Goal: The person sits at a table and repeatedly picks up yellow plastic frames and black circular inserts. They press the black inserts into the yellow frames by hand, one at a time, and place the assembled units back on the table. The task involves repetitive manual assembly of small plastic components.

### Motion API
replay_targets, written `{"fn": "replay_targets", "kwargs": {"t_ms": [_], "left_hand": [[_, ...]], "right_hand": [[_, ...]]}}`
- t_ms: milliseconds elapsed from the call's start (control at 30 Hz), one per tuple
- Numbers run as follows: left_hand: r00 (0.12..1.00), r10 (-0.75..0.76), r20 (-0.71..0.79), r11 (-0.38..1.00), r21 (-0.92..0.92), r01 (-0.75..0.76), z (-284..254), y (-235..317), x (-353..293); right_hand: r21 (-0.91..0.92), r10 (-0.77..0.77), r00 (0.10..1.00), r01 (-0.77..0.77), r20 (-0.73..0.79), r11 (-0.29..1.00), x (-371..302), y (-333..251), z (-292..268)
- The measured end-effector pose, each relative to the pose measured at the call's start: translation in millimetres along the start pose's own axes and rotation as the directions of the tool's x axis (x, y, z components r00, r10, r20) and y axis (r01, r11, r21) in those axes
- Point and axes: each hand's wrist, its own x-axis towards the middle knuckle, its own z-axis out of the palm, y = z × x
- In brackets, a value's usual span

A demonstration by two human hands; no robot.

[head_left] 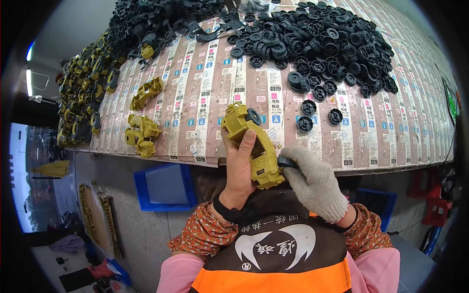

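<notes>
My bare left hand (238, 168) is wrapped round a yellow plastic toy vehicle body (264, 149), its thumb across the side. One black wheel (253, 116) sits on the body's upper end. My right hand (315, 183), in a pale knitted glove, pinches another black wheel (287, 161) against the body's lower end; whether it is seated there I cannot tell. Both hands are just off the table's front edge, above my dark apron. Left of them on the table lie two more yellow bodies (142, 136), apart from my hands.
A large heap of black wheels (332, 44) covers the back right, with a few loose wheels (305, 124) nearer. Dark plastic parts (146, 19) pile up at the back left, beside many yellow-and-black vehicles (80, 105). A blue bin (165, 188) stands below the table (205, 117).
</notes>
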Motion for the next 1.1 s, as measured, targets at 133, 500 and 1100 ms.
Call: {"fn": "replay_targets", "kwargs": {"t_ms": [133, 500, 1100], "left_hand": [[0.997, 0.074, -0.028, 0.997, 0.016, -0.074, 0, -2, 1], [0.857, 0.512, 0.062, 0.816, 0.276, -0.508, 17, 3, -9], [0.886, 0.463, -0.018, 0.778, 0.487, -0.397, -102, 139, 62]], "right_hand": [[0.008, -0.032, 0.999, 0.032, -0.025, 0.999, -6, -1, 6], [0.063, 0.034, 0.999, -0.036, 0.03, 0.997, -11, -2, 15], [0.428, 0.384, 0.918, -0.387, 0.098, 0.817, 277, -15, -67]]}}
